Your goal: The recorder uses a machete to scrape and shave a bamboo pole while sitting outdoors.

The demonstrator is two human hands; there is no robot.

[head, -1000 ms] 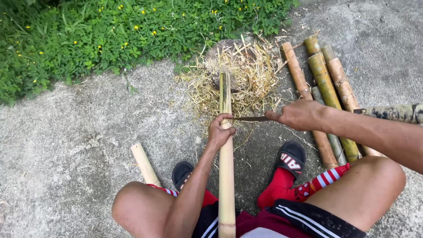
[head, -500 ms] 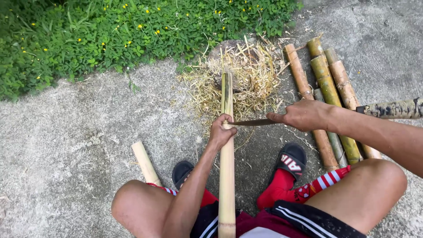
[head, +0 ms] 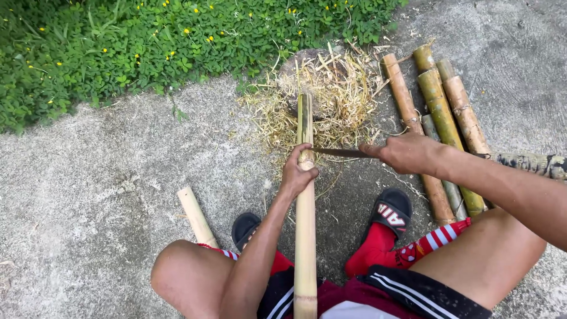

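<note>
Left hand: grip clamped on bamboo pole.
Right hand: grip clamped on knife.
Beyond: straw pile.
Right: bamboo stack.

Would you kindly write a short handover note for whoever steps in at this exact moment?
Left hand: gripped around the bamboo pole, which runs from the lap out to the straw pile.
Right hand: holding a knife, its blade laid across the pole just beyond the left hand.
Nearby: a row of bamboo lengths on the concrete to the right, one short piece by the left knee.
Done: the pole's far end looks split or pared open.
Left: the stretch from the left hand back to the lap is uncut.
</note>
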